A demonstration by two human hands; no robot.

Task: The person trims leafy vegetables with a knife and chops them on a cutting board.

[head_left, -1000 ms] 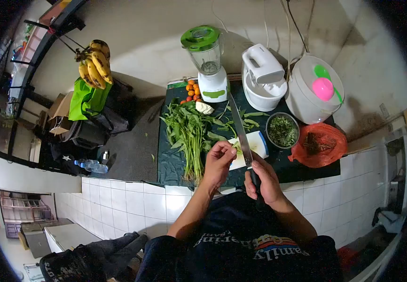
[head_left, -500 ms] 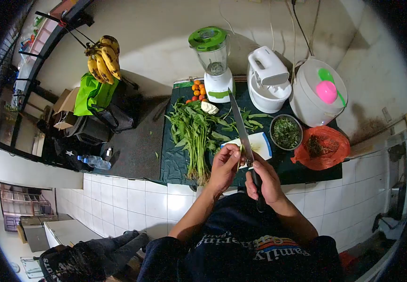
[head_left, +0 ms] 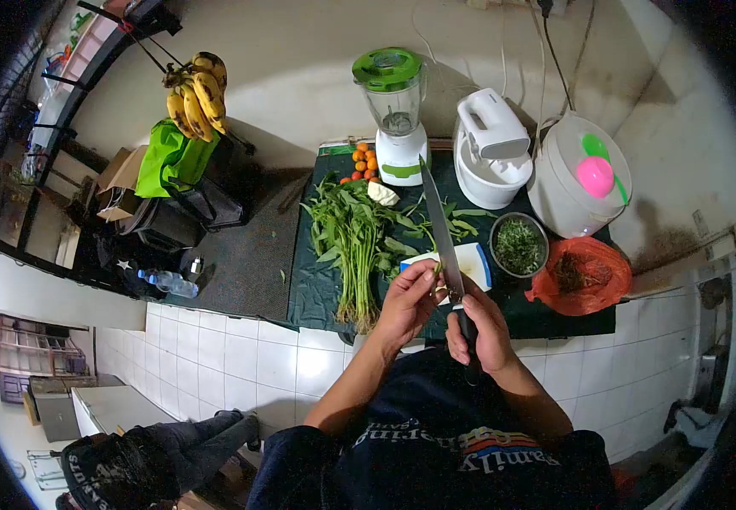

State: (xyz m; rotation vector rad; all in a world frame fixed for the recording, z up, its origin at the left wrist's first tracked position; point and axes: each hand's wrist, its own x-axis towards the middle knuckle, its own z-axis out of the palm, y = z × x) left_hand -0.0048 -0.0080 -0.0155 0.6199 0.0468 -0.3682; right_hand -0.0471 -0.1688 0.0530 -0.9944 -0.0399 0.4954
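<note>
On the table (head_left: 307, 299): greens chopped (head_left: 518, 245), leafy bunch (head_left: 353, 246) uncut.
Your right grip (head_left: 487, 333) wraps the knife (head_left: 441, 225); left grip (head_left: 409, 306) pinches green piece (head_left: 438, 268).

1. A table (head_left: 311, 293) draped in dark green cloth stands against a stained, off-white wall (head_left: 300, 85).
2. Left of the table, a dark grey speckled counter (head_left: 247, 268) adjoins it.
3. In front of the table, glossy white square floor tiles (head_left: 236, 361) catch a bright patch of light (head_left: 315, 365).

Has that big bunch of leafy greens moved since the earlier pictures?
No. Judged against the blender, the bunch of leafy greens keeps its place on the dark cloth; the whole view has shifted slightly, not the bunch alone.
</note>
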